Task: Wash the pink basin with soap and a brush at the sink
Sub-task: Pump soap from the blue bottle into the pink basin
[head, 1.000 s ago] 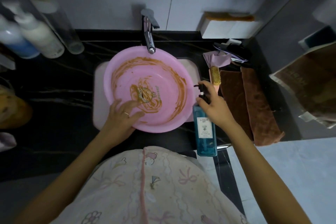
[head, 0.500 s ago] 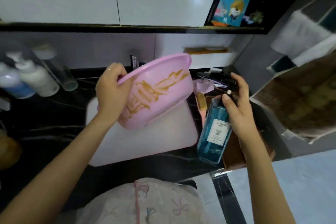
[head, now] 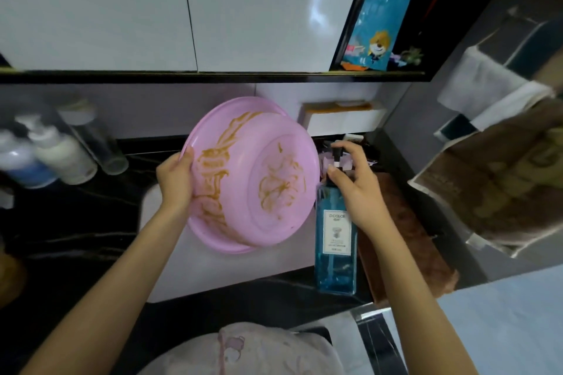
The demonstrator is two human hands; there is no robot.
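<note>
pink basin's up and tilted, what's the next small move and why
Probably press the pump down with the right hand, squirting soap onto the pink basin. The left hand grips its rim, holding it tilted over the sink with the stained underside showing, and the right hand's fingers curl over the blue soap bottle right beside it.

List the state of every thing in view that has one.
Basin, held tilted above the sink, underside to camera, smeared brown.
Left hand, grips the basin's rim.
Soap bottle, upright beside the sink.
Right hand, grips the bottle's top.
Brown towel, lying flat on the counter.
</note>
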